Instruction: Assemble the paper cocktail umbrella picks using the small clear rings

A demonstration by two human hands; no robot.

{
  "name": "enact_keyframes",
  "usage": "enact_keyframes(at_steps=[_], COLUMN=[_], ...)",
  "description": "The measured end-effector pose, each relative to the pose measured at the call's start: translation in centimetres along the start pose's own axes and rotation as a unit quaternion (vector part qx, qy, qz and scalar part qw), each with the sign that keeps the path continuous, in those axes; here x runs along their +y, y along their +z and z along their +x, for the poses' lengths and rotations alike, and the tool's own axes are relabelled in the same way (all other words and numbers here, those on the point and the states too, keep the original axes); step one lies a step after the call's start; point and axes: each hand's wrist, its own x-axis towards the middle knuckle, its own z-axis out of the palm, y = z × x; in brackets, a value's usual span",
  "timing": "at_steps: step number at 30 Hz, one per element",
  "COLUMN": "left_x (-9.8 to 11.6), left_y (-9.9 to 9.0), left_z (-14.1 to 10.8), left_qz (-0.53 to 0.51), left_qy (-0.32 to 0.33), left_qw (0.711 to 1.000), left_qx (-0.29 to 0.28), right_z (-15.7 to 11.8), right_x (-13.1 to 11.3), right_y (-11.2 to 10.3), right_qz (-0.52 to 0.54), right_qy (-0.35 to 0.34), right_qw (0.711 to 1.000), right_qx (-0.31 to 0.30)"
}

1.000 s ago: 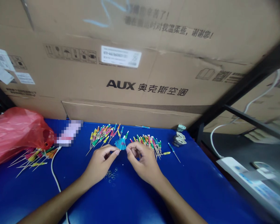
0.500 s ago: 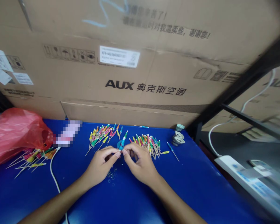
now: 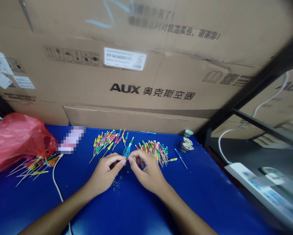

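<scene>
A blue paper cocktail umbrella (image 3: pixel 127 151) stands nearly folded on its pick, just above my fingertips. My left hand (image 3: pixel 104 171) and my right hand (image 3: pixel 146 170) meet at its stick, and both pinch it, though the fingers hide the lower part. Behind my left hand lies a heap of colourful cocktail picks (image 3: pixel 103 143), and behind my right hand lies another (image 3: pixel 153 151). Small clear rings (image 3: pixel 116 184) are scattered on the blue table (image 3: pixel 197 195) just below my hands. A third heap of picks (image 3: pixel 32 165) lies further left.
A red plastic bag (image 3: pixel 16 143) spills over the table's left side, next to a pixelated item (image 3: pixel 71 139). A white cable (image 3: pixel 55 182) runs along the table. White plug adapters (image 3: pixel 187 145) stand at the back right. Large cardboard air-conditioner boxes (image 3: pixel 126 88) rise behind the table.
The blue umbrella's canopy has narrowed from spread to nearly folded. My hands have drawn closer together around its stick.
</scene>
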Motion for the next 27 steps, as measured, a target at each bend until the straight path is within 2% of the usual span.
enact_keyframes(at_steps=[11,18,22,27], left_x=[-0.8,-0.5,-0.1,0.4], left_y=[0.0,-0.1,-0.3,-0.1], left_z=[-0.1,0.0,-0.1,-0.5], left_qz=[-0.008,-0.085,-0.08,-0.039], left_qy=[-0.039,-0.068,-0.058,-0.043], left_qw=[0.998,0.992,0.992,0.998], left_qx=[0.052,0.066,0.076,0.037], right_z=[0.1,-0.5,-0.7,-0.6], right_x=[0.4,0.0,-0.3,-0.3], right_y=[-0.2,1.3,2.3,2.9], right_qz=[-0.016,0.019,0.076,0.194], right_qy=[-0.014,-0.035,-0.048,0.008], right_qw=[0.999,0.998,0.995,0.98], right_qx=[0.03,0.043,0.051,0.045])
